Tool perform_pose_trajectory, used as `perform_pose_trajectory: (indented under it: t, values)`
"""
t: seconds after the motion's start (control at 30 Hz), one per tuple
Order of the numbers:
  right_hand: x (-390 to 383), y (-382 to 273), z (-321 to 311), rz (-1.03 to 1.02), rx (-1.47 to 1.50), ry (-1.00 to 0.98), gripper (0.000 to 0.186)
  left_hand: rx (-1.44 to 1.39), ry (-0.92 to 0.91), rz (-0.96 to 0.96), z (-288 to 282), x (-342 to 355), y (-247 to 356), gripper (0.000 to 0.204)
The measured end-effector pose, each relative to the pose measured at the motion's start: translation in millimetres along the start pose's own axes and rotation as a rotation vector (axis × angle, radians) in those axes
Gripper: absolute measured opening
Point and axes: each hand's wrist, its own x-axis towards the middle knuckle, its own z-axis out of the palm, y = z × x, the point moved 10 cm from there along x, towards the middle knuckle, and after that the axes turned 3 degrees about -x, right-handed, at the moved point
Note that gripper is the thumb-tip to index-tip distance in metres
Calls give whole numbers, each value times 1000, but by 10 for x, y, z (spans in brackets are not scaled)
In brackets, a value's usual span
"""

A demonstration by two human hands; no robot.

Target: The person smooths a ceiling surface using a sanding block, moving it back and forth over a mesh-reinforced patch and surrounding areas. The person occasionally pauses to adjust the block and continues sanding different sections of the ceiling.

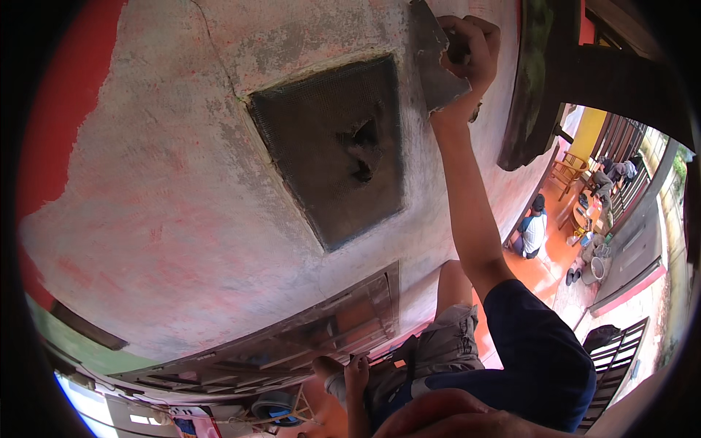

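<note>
My right hand (478, 58) is raised high at the wall, its fingers closed round a flat grey scraper (432, 62). The scraper's blade lies against or very close to the patchy white and pink wall (182, 190), just right of a mesh-covered vent opening (321, 182) with a torn hole. Down by my knee, my left hand (356, 376) is closed; a small dark thing shows at its fingers, too small to name.
Below the vent runs a brown wooden frame (328, 321) with panes. A dark beam (526, 95) juts at upper right. Far below right, a person (533, 230) sits on the orange floor near a wooden chair (568, 171), a round table (584, 212) and a bucket (596, 269).
</note>
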Motion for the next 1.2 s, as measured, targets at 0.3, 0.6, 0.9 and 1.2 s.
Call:
perform_pose_trajectory:
  t: [0.3, 0.6, 0.9, 1.2]
  values:
    - [-578, -404, 212, -239, -254, -309, 54, -7, -4, -3, 4, -75, -54, 21]
    - [-454, -494, 312, -147, -292, -370, 70, 54, 28, 29, -81, -243, -125, 21]
    - [-403, -442, 300, -258, -258, -229, 55, -7, 70, 35, -15, -366, -96, 19]
    - [-307, -423, 290, -406, -145, -302, 39, 46, 101, 1, -57, -420, -272, 22]
